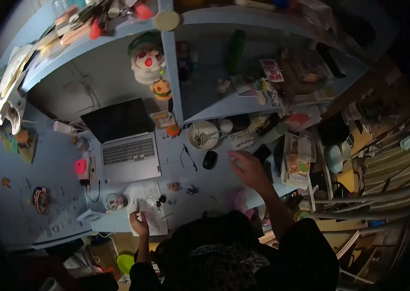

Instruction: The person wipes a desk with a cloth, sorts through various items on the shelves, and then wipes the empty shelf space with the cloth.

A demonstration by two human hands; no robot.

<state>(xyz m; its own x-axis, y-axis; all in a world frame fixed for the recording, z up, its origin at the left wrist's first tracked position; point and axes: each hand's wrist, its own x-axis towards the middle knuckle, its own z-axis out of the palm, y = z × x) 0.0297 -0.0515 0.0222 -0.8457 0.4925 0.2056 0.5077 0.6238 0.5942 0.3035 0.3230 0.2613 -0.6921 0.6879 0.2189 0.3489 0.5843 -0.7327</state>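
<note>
My left hand (139, 225) is at the front edge of the desk, over a printed paper sheet (154, 220). Its fingers are closed around a small white object (139, 215), whose kind I cannot tell. Small clear and black items (156, 200) lie on the sheet just beyond that hand. My right hand (249, 169) reaches over the right part of the desk, fingers stretched out and apart. It is nearest to a black computer mouse (209, 159) on its left and a black phone (262, 153) beyond it.
An open laptop (129, 155) stands at the back left. Behind the mouse sits a white bowl (203, 135) with utensils; glasses (188, 157) lie near it. Stacked papers and packets (296, 162) border the right side. A divider (172, 77) separates the shelf bays, and a plush toy (146, 60) hangs there.
</note>
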